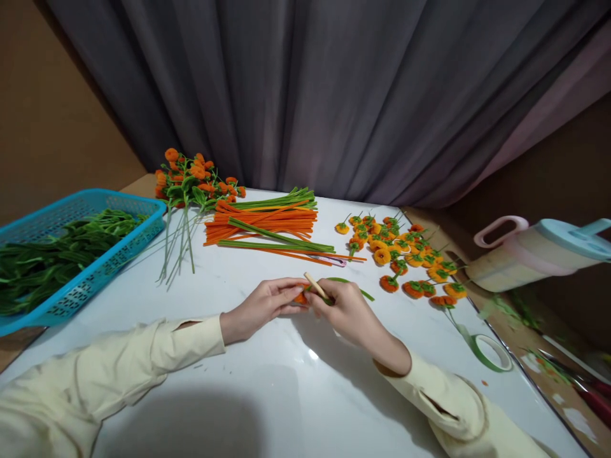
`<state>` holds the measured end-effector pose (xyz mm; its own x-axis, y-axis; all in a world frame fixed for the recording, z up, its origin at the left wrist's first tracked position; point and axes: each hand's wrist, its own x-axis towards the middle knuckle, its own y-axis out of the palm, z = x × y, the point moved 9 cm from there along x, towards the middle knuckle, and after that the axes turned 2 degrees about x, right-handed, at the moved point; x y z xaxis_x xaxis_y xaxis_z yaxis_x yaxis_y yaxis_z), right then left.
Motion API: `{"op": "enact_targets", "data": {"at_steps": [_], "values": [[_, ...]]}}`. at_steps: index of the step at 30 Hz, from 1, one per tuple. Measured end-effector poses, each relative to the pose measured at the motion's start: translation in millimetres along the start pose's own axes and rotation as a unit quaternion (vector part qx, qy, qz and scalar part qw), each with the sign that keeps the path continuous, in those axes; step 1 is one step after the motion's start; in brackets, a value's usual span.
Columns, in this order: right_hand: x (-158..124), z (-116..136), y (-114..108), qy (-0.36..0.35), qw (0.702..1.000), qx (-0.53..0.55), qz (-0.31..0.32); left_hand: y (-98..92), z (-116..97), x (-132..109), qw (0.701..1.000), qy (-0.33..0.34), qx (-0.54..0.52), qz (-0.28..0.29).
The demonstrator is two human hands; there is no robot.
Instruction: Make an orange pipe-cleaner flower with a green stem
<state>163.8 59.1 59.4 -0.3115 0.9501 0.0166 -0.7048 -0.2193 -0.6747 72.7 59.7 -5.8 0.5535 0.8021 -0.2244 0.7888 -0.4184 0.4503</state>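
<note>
My left hand (pixel 262 308) is closed, its fingertips pinching a small orange pipe-cleaner flower head (pixel 300 297). Meeting it from the other side, my right hand (pixel 347 312) grips a pale wooden stick (pixel 315 284) whose end points up and to the left. A green pipe cleaner (pixel 366 294) curves out behind the right hand; its other end is hidden by the fingers. Both hands are above the white tabletop (pixel 229 388). Just beyond them lie orange pipe cleaners (pixel 267 222) and green pipe cleaners (pixel 277 236).
Many yellow and orange flower heads (pixel 382 256) lie at the right, near green tape (pixel 494 353) and a tumbler (pixel 525 254). A blue basket (pixel 90 280) of green leaves stands left. Stemmed orange flowers (pixel 195 172) lie at the back, before a grey curtain (pixel 305 95).
</note>
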Motion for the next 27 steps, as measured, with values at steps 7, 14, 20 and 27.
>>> {"op": "enact_targets", "data": {"at_steps": [7, 14, 20, 27], "values": [[0, -16, 11, 0.072, 0.989, 0.112, 0.058, 0.4, 3, -1, 1.000, -0.001, 0.011, -0.011], [2, -15, 8, 0.066, 0.987, 0.120, 0.083, 0.2, 0, 0, 1.000, 0.001, 0.006, 0.006], [0, -14, 6, 0.090, 0.977, 0.121, 0.152, 0.5, 1, 3, 0.999, -0.021, -0.009, 0.025], [-1, -16, 1, 0.121, 0.969, 0.146, 0.162, -0.2, 5, 5, 0.998, -0.042, -0.018, 0.034]]}}
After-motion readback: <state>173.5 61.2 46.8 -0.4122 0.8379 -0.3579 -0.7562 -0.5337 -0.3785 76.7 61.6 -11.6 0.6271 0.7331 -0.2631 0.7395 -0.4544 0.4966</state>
